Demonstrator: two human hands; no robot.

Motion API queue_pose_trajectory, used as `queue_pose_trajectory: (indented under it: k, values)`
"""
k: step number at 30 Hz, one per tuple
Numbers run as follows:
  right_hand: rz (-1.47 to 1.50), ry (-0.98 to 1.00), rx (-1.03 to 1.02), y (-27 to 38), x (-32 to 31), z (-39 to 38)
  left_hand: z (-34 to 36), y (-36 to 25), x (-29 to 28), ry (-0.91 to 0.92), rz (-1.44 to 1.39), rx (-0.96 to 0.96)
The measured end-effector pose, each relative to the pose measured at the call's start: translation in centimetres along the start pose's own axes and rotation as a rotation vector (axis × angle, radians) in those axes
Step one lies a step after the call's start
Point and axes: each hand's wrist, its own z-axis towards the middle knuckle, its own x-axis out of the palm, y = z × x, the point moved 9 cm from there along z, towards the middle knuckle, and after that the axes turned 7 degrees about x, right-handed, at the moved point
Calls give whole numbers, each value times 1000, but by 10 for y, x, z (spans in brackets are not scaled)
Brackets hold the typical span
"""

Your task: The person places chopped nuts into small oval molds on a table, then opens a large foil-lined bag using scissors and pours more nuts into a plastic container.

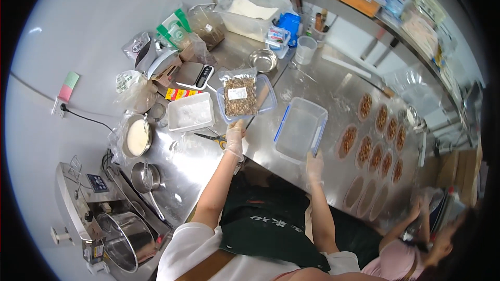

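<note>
My left hand (235, 138), in a clear glove, is closed at the near edge of a bluish clear plastic container (268, 105). On that container rests a clear bag of chopped nuts (240, 96) with a white label. Black scissors with yellow handles (211, 137) lie just left of my left wrist. My right hand (314, 169), also gloved, grips the near right corner of a rectangular clear plastic box with blue side clips (299, 130). Both containers are over the steel table; the fingertips are small and partly hidden.
Rows of oval pieces topped with nuts (364, 151) lie at right. A white tub (191, 112), kitchen scale (194, 75), steel bowl (263, 60) and pan (145, 177) stand left and behind. A mixer (127, 239) is at lower left. A co-worker (401, 260) works at lower right.
</note>
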Motion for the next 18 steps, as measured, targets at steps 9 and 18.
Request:
queue_pose_trajectory:
  k: [9,18]
  values:
    - [324,383,-379,179,48,44,52,-64,-29,-266,303,261]
    - [-18,757,-1213,229,200,-128,106,-92,-4,-40,1099,143]
